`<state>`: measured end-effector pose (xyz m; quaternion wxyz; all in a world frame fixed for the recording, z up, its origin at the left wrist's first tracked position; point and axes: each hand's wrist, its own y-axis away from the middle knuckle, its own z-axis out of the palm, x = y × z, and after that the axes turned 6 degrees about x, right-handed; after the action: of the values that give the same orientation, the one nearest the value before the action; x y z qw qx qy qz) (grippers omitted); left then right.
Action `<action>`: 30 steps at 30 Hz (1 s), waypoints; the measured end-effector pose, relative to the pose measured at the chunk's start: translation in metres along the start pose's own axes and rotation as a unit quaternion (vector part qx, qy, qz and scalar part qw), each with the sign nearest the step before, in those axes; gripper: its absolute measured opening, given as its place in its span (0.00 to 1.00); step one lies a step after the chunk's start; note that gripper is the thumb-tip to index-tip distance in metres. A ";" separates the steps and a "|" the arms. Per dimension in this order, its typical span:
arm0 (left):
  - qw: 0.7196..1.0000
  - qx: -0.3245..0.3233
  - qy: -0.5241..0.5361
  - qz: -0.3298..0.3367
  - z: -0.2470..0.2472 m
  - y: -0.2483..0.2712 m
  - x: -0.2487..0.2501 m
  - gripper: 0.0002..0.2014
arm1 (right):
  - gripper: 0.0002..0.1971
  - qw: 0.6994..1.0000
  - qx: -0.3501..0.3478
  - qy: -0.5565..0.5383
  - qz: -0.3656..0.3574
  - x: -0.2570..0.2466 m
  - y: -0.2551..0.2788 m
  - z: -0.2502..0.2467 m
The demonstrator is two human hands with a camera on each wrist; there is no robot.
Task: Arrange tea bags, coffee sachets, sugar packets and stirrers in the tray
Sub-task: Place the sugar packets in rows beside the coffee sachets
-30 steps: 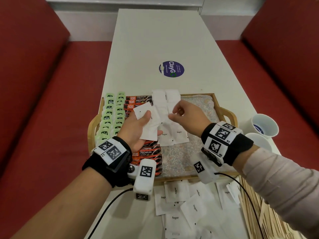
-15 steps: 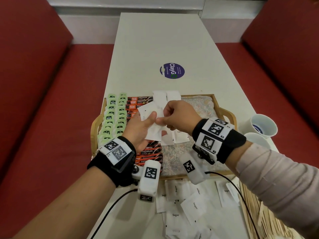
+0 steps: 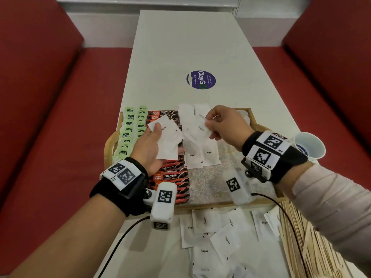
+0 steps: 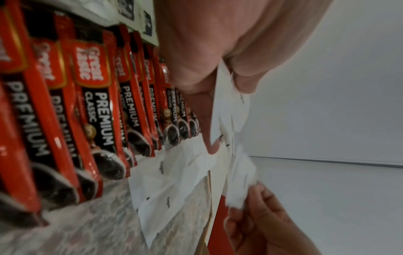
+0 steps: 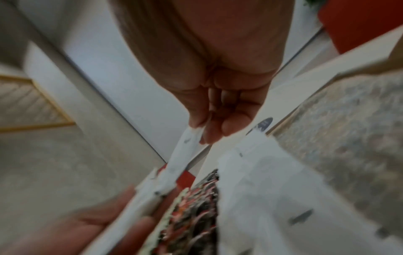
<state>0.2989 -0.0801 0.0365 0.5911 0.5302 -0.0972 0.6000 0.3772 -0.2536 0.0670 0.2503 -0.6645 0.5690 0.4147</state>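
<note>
My left hand (image 3: 149,144) holds a small stack of white sugar packets (image 3: 167,138) above the wooden tray (image 3: 265,198), thumb pressed on top. My right hand (image 3: 224,125) pinches one sugar packet (image 3: 197,130) just right of the stack, over the tray's sugar column (image 3: 200,157). The left wrist view shows the stack (image 4: 229,110) between my thumb and fingers, and the right hand's packet (image 4: 240,181) below. Green tea bags (image 3: 130,131) fill the tray's left columns. Red coffee sachets (image 3: 170,177) lie beside them. The right wrist view is blurred; its packet (image 5: 185,155) hangs from the fingertips.
Loose sugar packets (image 3: 212,239) lie on the white table (image 3: 190,47) in front of the tray. Wooden stirrers (image 3: 307,241) are piled at the near right. Two paper cups (image 3: 309,145) stand right of the tray. Red benches flank the table.
My right hand met the left hand's stack, pinched one packet and has drawn it away to the right. The left hand stays over the coffee sachets.
</note>
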 end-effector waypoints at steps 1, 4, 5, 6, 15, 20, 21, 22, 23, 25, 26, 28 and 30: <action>1.000 0.004 0.003 -0.001 -0.003 -0.002 0.001 0.14 | 0.09 1.000 -0.005 0.029 -0.006 0.003 -0.002 -0.002; 1.000 0.007 0.007 -0.009 -0.008 -0.005 0.005 0.13 | 0.07 0.991 -0.060 0.120 -0.010 0.012 -0.003 0.000; 1.000 0.011 0.006 -0.009 -0.011 -0.008 0.005 0.13 | 0.06 0.986 -0.080 0.144 -0.010 0.014 -0.002 0.003; 1.000 0.015 0.001 -0.008 -0.011 -0.008 0.005 0.13 | 0.05 0.982 -0.097 0.163 -0.011 0.016 0.000 0.007; 0.989 0.068 -0.129 0.035 -0.013 -0.011 0.003 0.14 | 0.04 0.965 -0.145 0.218 -0.010 0.023 -0.004 0.033; 0.999 0.032 -0.034 0.005 -0.013 -0.012 0.001 0.13 | 0.06 0.964 -0.139 0.225 -0.026 0.021 -0.008 0.041; 1.000 0.025 -0.019 0.003 -0.012 -0.011 0.001 0.13 | 0.06 0.964 -0.138 0.226 -0.031 0.020 -0.008 0.042; 1.000 0.018 -0.010 0.001 -0.010 -0.010 0.001 0.13 | 0.05 0.963 -0.137 0.228 -0.037 0.019 -0.008 0.043; 1.000 0.019 -0.006 -0.003 -0.010 -0.010 0.000 0.13 | 0.05 0.963 -0.136 0.230 -0.042 0.019 -0.008 0.043; 1.000 0.029 -0.008 -0.009 -0.008 -0.009 0.000 0.14 | 0.03 0.961 -0.131 0.238 -0.050 0.019 -0.008 0.045; 0.999 0.033 -0.011 -0.011 -0.008 -0.009 0.000 0.14 | 0.02 0.960 -0.127 0.243 -0.053 0.020 -0.008 0.046; 0.999 0.033 -0.002 -0.013 -0.007 -0.009 -0.001 0.11 | 0.00 0.958 -0.122 0.255 -0.058 0.021 -0.008 0.046; 1.000 0.018 0.007 -0.016 -0.005 -0.007 0.000 0.10 | 0.01 0.956 -0.121 0.261 -0.060 0.021 -0.008 0.045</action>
<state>0.3024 -0.0743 0.0307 0.5911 0.5383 -0.0739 0.5961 0.3734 -0.2266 0.0246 0.0351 -0.8080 0.5190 0.2767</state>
